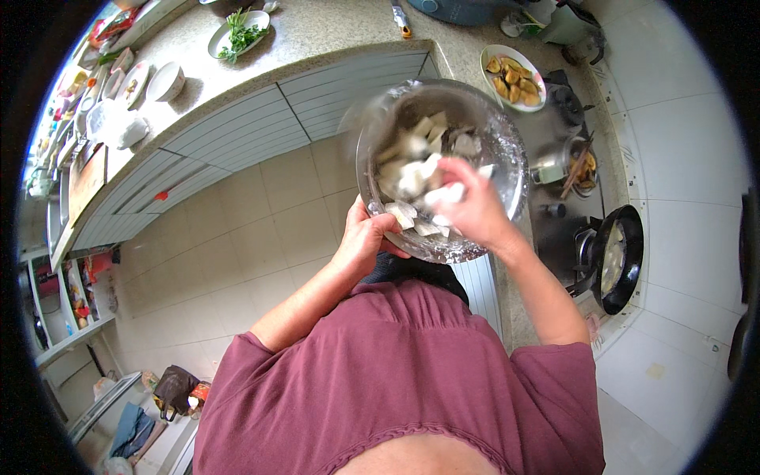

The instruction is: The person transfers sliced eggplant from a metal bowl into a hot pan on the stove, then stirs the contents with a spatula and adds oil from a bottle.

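A round metal basin (516, 148) is held up in front of me, its wall dusted with white powder. My left hand (371, 228) grips its near left rim, thumb inside. White-coated food pieces (401, 214) lie in the basin, several of them wedge-like slices. My right hand (469, 205) reaches into the basin from the right, its fingertips covered in white and blurred by motion. Whether those fingers pinch a piece cannot be made out.
On the right counter stand a plate of browned food pieces (513, 83), a metal container with chopsticks (576, 169) and a black wok (635, 261) with pieces in liquid. Along the far counter are a plate of green herbs (240, 35), a knife (401, 21) and a white bowl (166, 82).
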Motion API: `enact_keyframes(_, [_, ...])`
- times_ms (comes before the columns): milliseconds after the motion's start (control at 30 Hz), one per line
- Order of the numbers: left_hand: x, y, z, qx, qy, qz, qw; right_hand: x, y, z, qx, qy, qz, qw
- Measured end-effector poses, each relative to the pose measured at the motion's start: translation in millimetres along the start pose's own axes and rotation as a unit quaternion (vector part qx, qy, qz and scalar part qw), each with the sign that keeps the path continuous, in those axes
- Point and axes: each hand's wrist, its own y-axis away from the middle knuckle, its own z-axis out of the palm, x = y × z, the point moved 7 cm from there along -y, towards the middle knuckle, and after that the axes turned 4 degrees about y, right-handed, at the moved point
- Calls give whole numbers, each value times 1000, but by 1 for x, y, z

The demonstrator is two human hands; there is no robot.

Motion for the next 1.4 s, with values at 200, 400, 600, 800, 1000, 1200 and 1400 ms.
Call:
enact_keyframes(200, [2, 0, 1, -21, -16, -9, 1000, 8, -16, -31, 122, 165, -97, 974])
enact_keyframes(400, [3, 3, 7, -59, -39, -17, 997, -9, -53, -29, 150, 241, -147, 948])
enact_keyframes(600, [3, -2, 8, -53, -29, -14, 998, 14, -65, -17, 64, 181, -77, 978])
enact_keyframes(800, [2, -5, 8, -41, -39, -26, 998, 5, -45, -30, 119, 271, -137, 945])
enact_keyframes(1000, [2, -6, 13, -52, -41, -35, 997, -12, -33, -5, 24, 365, -189, 911])
enact_keyframes(1200, [2, -5, 10, -42, -65, -20, 997, -17, -34, -11, 12, 325, -234, 916])
enact_keyframes(1400, [-8, -5, 0, -4, -50, -39, 998, -18, -27, -40, 115, 263, -246, 926])
